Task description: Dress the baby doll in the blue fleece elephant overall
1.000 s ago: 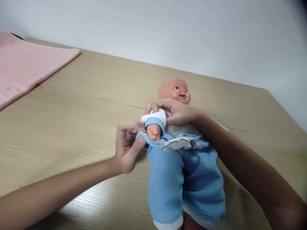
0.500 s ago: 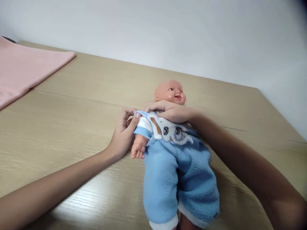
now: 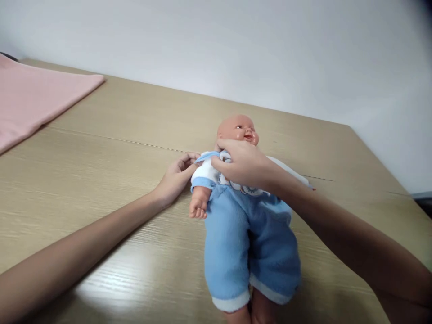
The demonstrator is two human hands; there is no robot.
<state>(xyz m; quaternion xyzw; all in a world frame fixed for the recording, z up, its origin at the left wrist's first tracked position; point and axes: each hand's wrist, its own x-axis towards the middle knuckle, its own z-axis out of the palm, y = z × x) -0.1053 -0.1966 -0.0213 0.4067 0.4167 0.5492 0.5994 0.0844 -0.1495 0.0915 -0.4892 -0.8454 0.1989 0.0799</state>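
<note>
A baby doll (image 3: pixel 238 128) lies on its back on the table, its head away from me. It wears a blue and white fleece outfit (image 3: pixel 227 238) with an animal face on the chest, partly covered by my right hand. My left hand (image 3: pixel 180 176) pinches the outfit's shoulder edge beside the doll's arm (image 3: pixel 199 201). Across the chest reaches my right hand (image 3: pixel 241 163), just below the doll's chin, with thumb and fingers closed on the blue-edged cloth near the neck. The bare lower legs show under the white cuffs.
A folded pink cloth (image 3: pixel 40 96) lies at the far left of the wooden table (image 3: pixel 101 180). Behind the table rises a pale wall (image 3: pixel 216 49). A dark object (image 3: pixel 423 198) shows at the right edge.
My right hand has turned and now pinches the cloth near the neck. The blue edge at the shoulder has been drawn toward the neck, baring more white sleeve. My left hand stays at the shoulder.
</note>
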